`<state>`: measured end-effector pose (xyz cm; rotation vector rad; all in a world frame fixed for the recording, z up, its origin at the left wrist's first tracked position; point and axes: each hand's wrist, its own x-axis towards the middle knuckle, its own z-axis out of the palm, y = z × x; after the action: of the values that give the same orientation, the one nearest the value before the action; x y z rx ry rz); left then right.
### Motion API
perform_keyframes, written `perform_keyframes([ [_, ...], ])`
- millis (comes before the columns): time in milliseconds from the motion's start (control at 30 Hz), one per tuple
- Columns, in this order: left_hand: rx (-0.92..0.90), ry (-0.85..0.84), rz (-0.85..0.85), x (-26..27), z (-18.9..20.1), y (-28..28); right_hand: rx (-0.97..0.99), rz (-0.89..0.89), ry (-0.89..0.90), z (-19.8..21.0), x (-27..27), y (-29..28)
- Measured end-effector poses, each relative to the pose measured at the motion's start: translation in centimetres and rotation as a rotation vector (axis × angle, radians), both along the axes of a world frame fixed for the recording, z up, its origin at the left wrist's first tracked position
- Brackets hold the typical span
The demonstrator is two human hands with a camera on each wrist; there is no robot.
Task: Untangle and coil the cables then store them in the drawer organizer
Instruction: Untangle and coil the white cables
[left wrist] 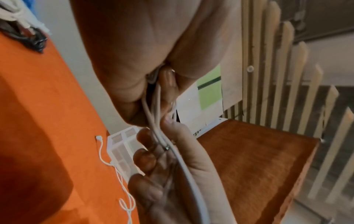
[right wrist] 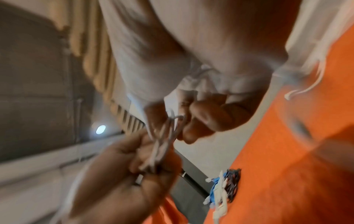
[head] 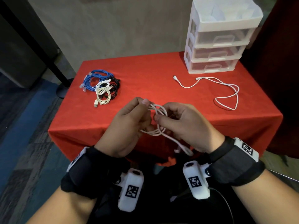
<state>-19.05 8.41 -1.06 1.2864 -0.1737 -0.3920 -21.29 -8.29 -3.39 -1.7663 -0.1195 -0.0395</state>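
My left hand (head: 129,125) and right hand (head: 182,125) both pinch the half-wound white cable (head: 157,120) above the desk (head: 145,68). If either pinch slackens, the loops could spring apart; its dangling tail might snag.

Matt red tablecloth (head: 145,70); translucent plastic drawer organizer (head: 216,50).
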Motion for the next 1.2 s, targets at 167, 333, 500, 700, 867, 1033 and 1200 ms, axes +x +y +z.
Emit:
perform_keyframes([
  [167,-0.025,0.046,-0.126,-0.4,0.4,-0.2,-0.32,-0.117,-0.245,0.3,0.4,-0.1],
  [333,0.26,-0.101,-0.243,0.5,0.3,1.0,-0.198,-0.101,-0.227,0.8,0.2,-0.7],
  [500,0.447,-0.195,-0.271,1.1,0.5,3.1,0.011,0.114,-0.068,1.0,0.3,-2.5],
  [700,0.466,-0.2,-0.236,0.5,0.1,3.1,-0.035,0.264,0.068,2.0,1.2,-5.2],
  [867,0.561,-0.28,-0.133,1.3,-0.2,3.6,0.061,0.288,0.245,1.2,1.7,-5.3],
  [1033,0.479,-0.262,0.036,3.5,-1.2,5.1,0.107,0.258,0.302,-0.6,1.0,-6.6],
  [1200,0.462,-0.253,0.128,4.5,-2.1,4.8,0.031,0.194,0.317,-1.9,0.6,-7.0],
])
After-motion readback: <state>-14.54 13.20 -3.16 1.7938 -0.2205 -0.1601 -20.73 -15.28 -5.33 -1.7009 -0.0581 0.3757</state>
